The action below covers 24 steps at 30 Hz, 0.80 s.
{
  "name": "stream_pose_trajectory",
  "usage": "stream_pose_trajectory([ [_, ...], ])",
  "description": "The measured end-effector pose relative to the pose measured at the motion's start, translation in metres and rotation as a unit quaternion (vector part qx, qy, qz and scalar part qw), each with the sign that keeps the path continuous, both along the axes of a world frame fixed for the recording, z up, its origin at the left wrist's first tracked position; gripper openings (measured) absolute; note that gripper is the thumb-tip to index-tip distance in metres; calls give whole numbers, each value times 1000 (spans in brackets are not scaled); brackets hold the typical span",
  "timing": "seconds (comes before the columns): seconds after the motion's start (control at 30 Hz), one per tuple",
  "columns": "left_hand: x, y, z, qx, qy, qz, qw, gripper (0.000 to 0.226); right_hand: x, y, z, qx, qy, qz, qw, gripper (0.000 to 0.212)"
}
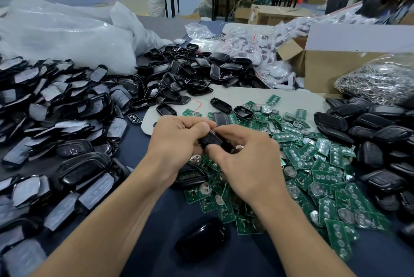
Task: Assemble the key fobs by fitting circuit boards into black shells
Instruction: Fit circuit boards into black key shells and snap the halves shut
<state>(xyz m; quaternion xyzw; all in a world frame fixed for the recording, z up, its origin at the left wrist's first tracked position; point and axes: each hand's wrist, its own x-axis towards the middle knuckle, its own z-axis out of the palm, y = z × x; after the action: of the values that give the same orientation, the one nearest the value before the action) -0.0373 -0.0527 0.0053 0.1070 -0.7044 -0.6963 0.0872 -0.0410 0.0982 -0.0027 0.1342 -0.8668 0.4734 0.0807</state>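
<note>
At the far left of the table (257, 261) lies a wide heap of black front pieces (56, 108), each with a pale film over its face. Behind it are some white plastic bags (67, 36). More toward the middle, a heap of empty shells (190, 70) lies mostly open side up, and I see no board in any of them. Near the front edge one closed fob (201, 241) lies alone. I judge it may be a finished one, but I cannot be sure.

In the middle the left hand (177, 140) and the right hand (244, 155) meet just above the near edge of the boards. Between them is the black shell (212, 141). The left fingers are curled round one end of it, and the right thumb and forefinger pinch the other end. The fingers hide the inside, so I cannot say if a board is already seated there.

To the right the green circuit boards (313, 164) are spread in a thick layer, very many of them. Beyond them is a heap of dark closed-looking shells (369, 131). I cannot tell whether these are finished fobs or only covers. Behind stands a bag of metal rings (380, 79).

As I judge it, much of the work is left: one piece is in hand, and a large stock of boards and empty shells waits.
</note>
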Motion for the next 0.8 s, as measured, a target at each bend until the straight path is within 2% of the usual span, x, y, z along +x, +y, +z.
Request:
stream_pose_trajectory([
  [0.1, -1, -7, 3, 28, 19, -20, 999, 38, -8, 6, 2, -116, -89, 26, 989, 14],
  [0.2, 1, -11, 6, 34, 17, -84, 996, 27, -10, 10, 3, -195, -130, 7, 972, 17],
  [0.37, 4, -9, 3, -17, -3, -112, 994, 17, -10, 11, 2, -190, -120, -11, 974, 21],
  [0.6, 5, -3, 4, -50, 53, -65, 995, 35, -10, 12, 5, -227, -138, 15, 964, 22],
  [0.8, 2, 0, 1, -55, 65, -75, 994, 35, -9, 13, 8, -219, -133, -20, 967, 18],
])
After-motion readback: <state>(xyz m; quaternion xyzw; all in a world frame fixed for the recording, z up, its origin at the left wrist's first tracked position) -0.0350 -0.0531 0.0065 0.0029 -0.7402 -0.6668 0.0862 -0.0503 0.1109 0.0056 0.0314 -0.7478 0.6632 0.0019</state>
